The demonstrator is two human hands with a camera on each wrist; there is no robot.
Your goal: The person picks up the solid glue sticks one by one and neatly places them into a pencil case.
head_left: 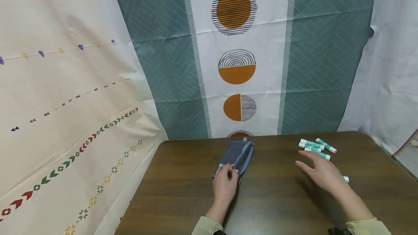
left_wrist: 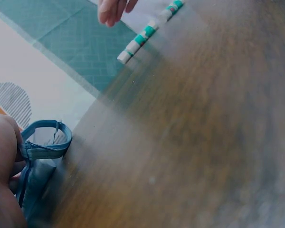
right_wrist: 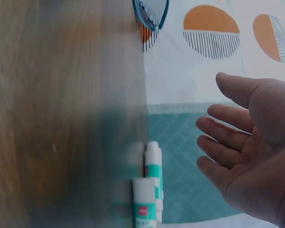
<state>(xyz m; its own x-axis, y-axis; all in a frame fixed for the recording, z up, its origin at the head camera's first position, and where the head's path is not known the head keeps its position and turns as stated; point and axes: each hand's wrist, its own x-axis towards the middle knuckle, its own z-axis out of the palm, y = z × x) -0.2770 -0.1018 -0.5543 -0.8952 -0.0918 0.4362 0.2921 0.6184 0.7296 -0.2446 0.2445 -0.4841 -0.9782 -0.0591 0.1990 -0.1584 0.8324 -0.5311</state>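
A blue-grey zip pouch [head_left: 231,151] lies on the table with its mouth gaping on the right side. My left hand [head_left: 225,184] grips the pouch's near edge by the zip; in the left wrist view the pouch rim [left_wrist: 46,151] loops out beside the fingers. A green-and-white end [head_left: 221,165] and a pale tip show at either side of those fingers, perhaps a glue stick mostly hidden. My right hand [head_left: 321,173] hovers above the table, fingers extended and holding nothing. Just beyond it several glue sticks [head_left: 311,144] lie in a loose pile, also seen in the right wrist view [right_wrist: 145,197].
Another glue stick [head_left: 345,179] lies partly hidden behind the right hand. The brown wooden table [head_left: 267,198] reaches back to a green-and-white patterned cloth [head_left: 173,61]. A cream cloth [head_left: 65,119] hangs at the left, and a white one [head_left: 392,82] at the right.
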